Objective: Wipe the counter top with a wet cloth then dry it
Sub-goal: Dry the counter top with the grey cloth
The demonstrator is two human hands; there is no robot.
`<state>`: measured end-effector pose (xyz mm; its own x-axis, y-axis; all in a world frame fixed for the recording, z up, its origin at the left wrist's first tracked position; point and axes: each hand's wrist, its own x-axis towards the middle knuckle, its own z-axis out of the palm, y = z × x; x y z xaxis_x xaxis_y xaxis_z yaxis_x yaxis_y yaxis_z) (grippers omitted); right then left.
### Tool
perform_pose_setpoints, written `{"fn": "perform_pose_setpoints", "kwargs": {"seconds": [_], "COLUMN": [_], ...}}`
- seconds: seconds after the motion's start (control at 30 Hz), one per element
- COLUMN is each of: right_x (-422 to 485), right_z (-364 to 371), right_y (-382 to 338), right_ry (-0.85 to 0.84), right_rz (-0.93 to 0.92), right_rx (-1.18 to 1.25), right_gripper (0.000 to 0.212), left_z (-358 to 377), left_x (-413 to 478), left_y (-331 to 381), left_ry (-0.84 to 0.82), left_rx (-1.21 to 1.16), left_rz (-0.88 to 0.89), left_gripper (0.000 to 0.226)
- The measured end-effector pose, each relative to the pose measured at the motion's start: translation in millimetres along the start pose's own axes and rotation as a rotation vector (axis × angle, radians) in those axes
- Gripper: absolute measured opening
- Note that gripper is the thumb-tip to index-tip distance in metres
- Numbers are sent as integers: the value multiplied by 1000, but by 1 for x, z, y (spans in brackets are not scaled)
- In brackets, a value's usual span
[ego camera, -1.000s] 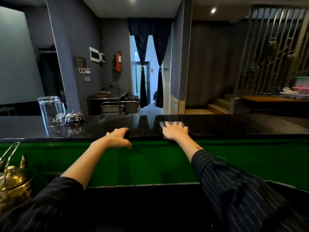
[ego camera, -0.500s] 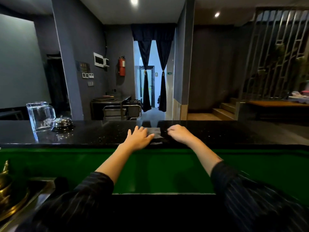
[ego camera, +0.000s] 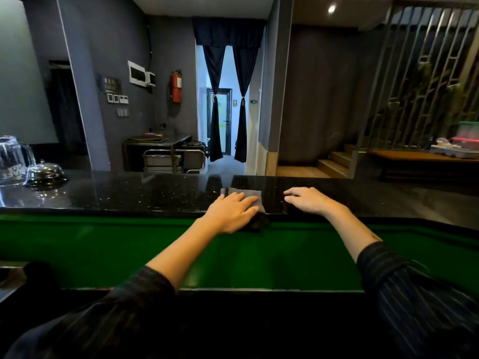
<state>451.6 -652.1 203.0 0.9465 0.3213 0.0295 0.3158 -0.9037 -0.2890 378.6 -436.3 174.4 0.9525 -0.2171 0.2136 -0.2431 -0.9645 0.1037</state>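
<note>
From the head camera, both arms in dark pinstriped sleeves reach forward to a black speckled counter top (ego camera: 134,194). The left hand (ego camera: 232,212) lies palm down with straight fingers pressed flat on a folded grey cloth (ego camera: 251,196), grasping nothing. The cloth sits on the counter near its front edge, and its far and right parts show beyond the fingertips. A dark shape just below this hand at the counter edge may be cloth or shadow; it cannot be told which. The right hand (ego camera: 309,200) rests on the bare counter just to the right of the cloth and apart from it, its fingers loosely bent and holding nothing. Below both wrists runs the green front panel (ego camera: 103,244) under the counter. Far to the left of the left hand, at the counter's end, stand a clear glass vessel (ego camera: 14,160) and, touching or just beside it, a small chrome call bell (ego camera: 46,173). Beyond the hands, across the room, are a red fire extinguisher (ego camera: 176,86) on the grey wall, dark tied-back curtains (ego camera: 228,104) in a doorway, and wooden steps (ego camera: 333,163) past the right hand.
</note>
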Motion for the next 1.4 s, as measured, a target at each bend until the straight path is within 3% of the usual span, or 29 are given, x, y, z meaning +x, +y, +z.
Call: {"fn": "perform_pose_setpoints", "kwargs": {"seconds": [0.13,0.23,0.5,0.6,0.7,0.83,0.93,1.13,1.33,1.4], "right_x": [-16,-19,-11,-15,-22,-15,-8,-5,-10,-7], "right_z": [8,16,-3,-14,-9,8,10,1,-20,-20], "right_y": [32,38,52,70,83,91,94,97,108,108], "right_ry": [72,149,123,142,221,332,355,243,141,145], "right_rz": [106,85,131,119,191,211,197,188,140,110], "right_rx": [-97,-50,195,278,130,100,78,18,-76,-63], "right_gripper": [47,48,52,53,43,47,49,47,40,37], "left_z": [-9,-8,16,17,11,6,12,30,23,17], "left_x": [1,33,69,54,50,85,120,148,105,103], "left_y": [-39,-44,89,93,72,57,78,126,117,103], "left_ry": [-57,-129,-125,-90,-126,-178,-214,-268,-254,-261], "left_rx": [27,84,29,0,32,3,48,142,303,282], "left_rz": [-144,-264,19,73,82,-146,-186,46,285,263], "left_gripper": [67,64,57,58,71,62,66,59,48,48]}}
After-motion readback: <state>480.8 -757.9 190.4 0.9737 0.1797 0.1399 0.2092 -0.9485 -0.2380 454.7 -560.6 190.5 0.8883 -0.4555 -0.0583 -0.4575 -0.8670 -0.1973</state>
